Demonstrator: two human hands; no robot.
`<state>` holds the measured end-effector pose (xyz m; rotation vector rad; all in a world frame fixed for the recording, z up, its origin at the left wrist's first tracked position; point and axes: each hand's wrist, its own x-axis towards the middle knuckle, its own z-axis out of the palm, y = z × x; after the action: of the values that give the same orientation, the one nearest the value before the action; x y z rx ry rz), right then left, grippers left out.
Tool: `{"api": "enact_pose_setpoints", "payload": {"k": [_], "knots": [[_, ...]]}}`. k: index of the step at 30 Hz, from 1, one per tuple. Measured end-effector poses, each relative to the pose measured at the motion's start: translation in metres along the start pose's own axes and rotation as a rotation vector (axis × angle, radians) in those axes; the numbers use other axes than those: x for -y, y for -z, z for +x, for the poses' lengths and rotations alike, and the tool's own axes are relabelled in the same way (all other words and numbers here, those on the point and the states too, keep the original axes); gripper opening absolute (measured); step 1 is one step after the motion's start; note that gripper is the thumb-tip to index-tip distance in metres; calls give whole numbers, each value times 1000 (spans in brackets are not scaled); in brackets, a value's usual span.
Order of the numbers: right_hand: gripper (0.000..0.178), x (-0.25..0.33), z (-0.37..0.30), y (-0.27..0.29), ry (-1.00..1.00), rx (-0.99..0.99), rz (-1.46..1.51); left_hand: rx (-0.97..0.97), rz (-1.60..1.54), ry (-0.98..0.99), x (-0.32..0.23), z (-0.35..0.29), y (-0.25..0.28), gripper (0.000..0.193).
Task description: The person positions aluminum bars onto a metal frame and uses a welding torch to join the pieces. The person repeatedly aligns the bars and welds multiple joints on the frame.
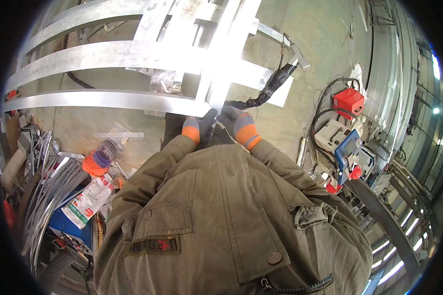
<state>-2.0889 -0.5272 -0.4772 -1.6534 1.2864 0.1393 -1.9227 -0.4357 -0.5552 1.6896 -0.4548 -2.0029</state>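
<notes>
A bright silvery metal frame (108, 99) of long flat bars and crosspieces fills the upper left, partly washed out by glare. At its near corner my left hand (198, 127), in a grey glove with an orange cuff, is closed on the bar end. My right hand (241, 126), gloved alike, grips the same corner from the right, its fingers bent in against the metal. Parts of the fingers of both hands are hidden. Just beyond my right hand, a black-wrapped cable (275, 84) runs up to a metal clamp-like head (298, 57) beside the frame.
A red box (348, 103), a beige machine (332, 134) and a blue-framed unit (348, 147) stand at right amid cables. At left lie a bundle of grey rods (49, 187), a printed white bag (88, 200) and an orange object (93, 165). Long metal profiles (386, 73) line the far right.
</notes>
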Motion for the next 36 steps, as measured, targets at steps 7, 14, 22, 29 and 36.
{"api": "enact_pose_setpoints", "payload": {"k": [7,14,22,29,36], "knots": [[55,1,114,103,15,-363,75,-77,391,-289,23,11,-1,37],[112,60,306,192,-170,-589,-31,-252,108,25,-1,-9,-5,59],[92,66,348,169,-130,-753,-13,-388,164,-15,-9,-18,-7,79],[93,73,339,170,-131,-747,18,-337,173,-13,-1,-5,-7,76],[89,68,348,167,-172,-789,-40,-260,107,52,-15,-17,-4,75]]}}
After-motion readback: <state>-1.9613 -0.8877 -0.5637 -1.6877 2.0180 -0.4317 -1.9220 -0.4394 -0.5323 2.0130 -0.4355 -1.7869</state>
